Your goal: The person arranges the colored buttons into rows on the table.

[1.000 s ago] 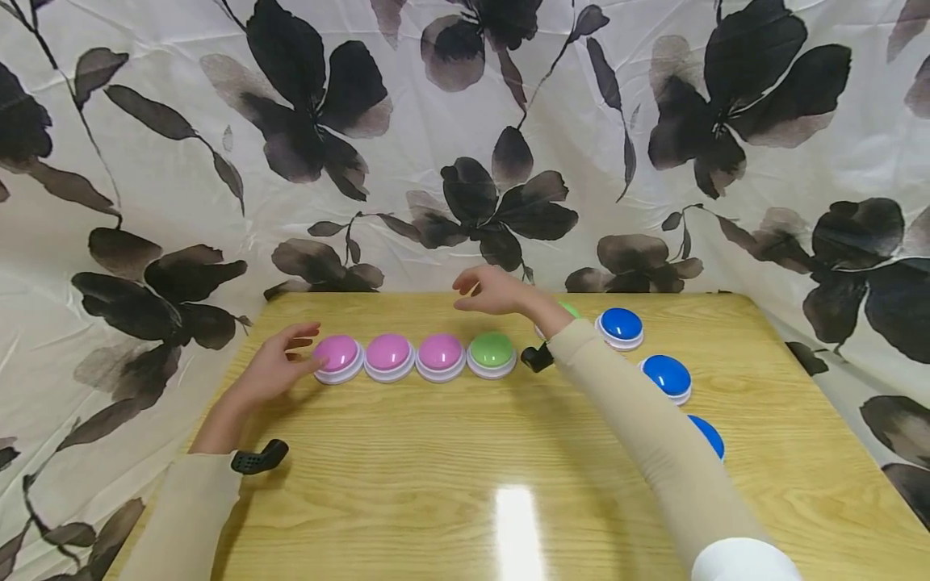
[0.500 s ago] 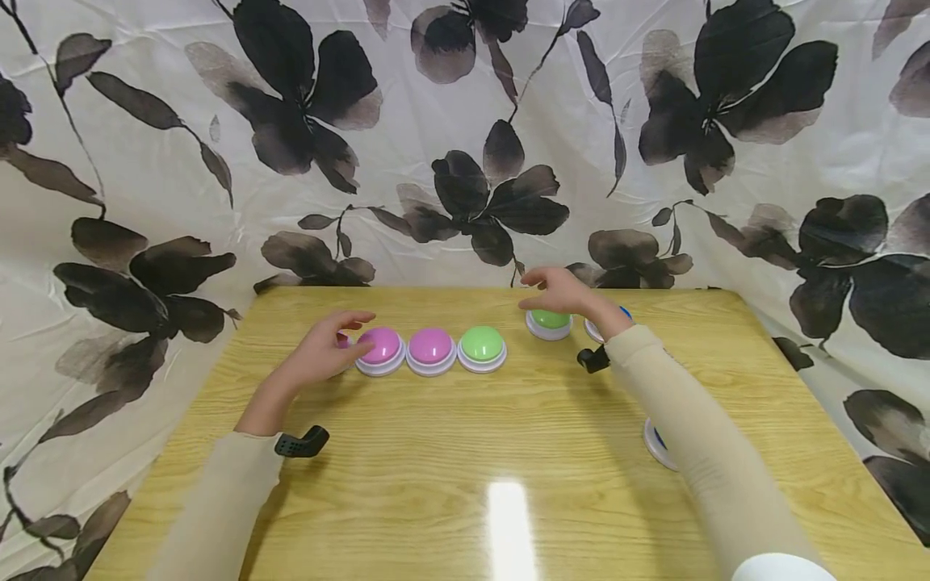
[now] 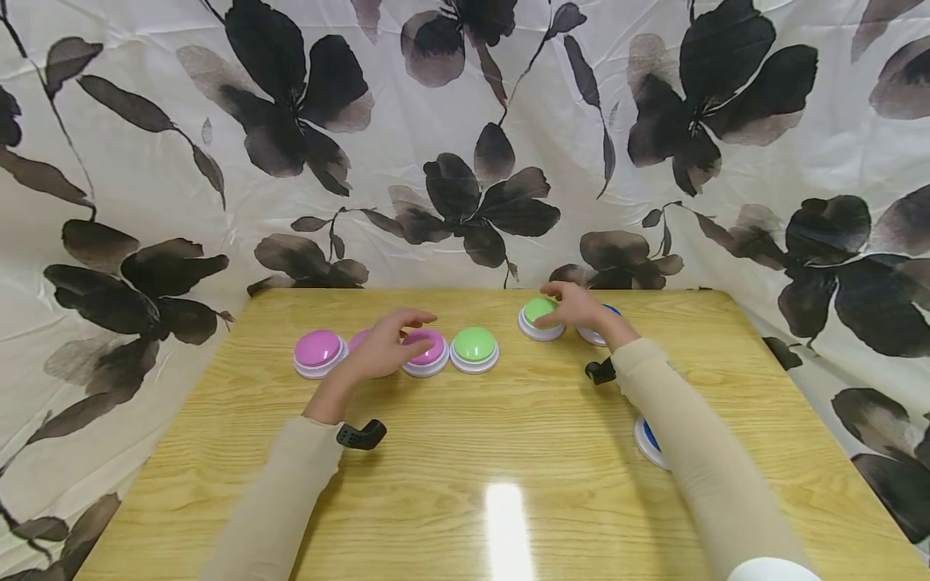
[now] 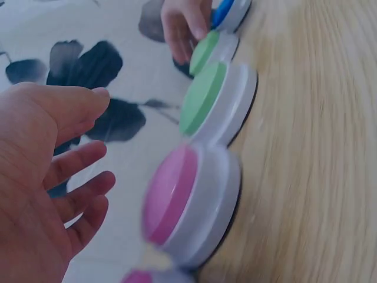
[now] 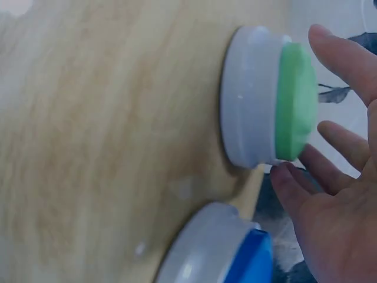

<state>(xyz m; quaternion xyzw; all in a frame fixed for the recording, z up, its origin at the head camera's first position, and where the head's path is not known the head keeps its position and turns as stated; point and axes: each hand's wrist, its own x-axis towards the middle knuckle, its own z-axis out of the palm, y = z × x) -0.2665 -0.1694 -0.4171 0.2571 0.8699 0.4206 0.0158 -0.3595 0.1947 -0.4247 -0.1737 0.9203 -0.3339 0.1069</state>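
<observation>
A person in beige sleeves works with two bare hands among seven domed buttons on white bases, set on a wood-grain tabletop. The left hand hovers over the row near the far edge, its thumb extended and its other fingers loosely bent, with nothing in its hold; the left wrist view shows a gap between it and the end pink button. The middle pink button lies partly hidden behind that hand, and the outer pink button sits nearest the tabletop's far left corner. The near green button closes the row, just beside the end pink button.

The right hand reaches to the far green button, which stands apart from the row and closer to the far edge, right of its middle. Thumb and fingers are spread wide about the green dome without closing round it; one fingertip comes right up to the base, and whether it touches cannot be told.

A far blue button stands just beside the far green button, partly covered by the right hand and wrist. Toward the right edge, a near blue button peeks out from beside the right sleeve. Each wrist wears a small black device. A white curtain with dark flowers hangs beyond the far edge.
</observation>
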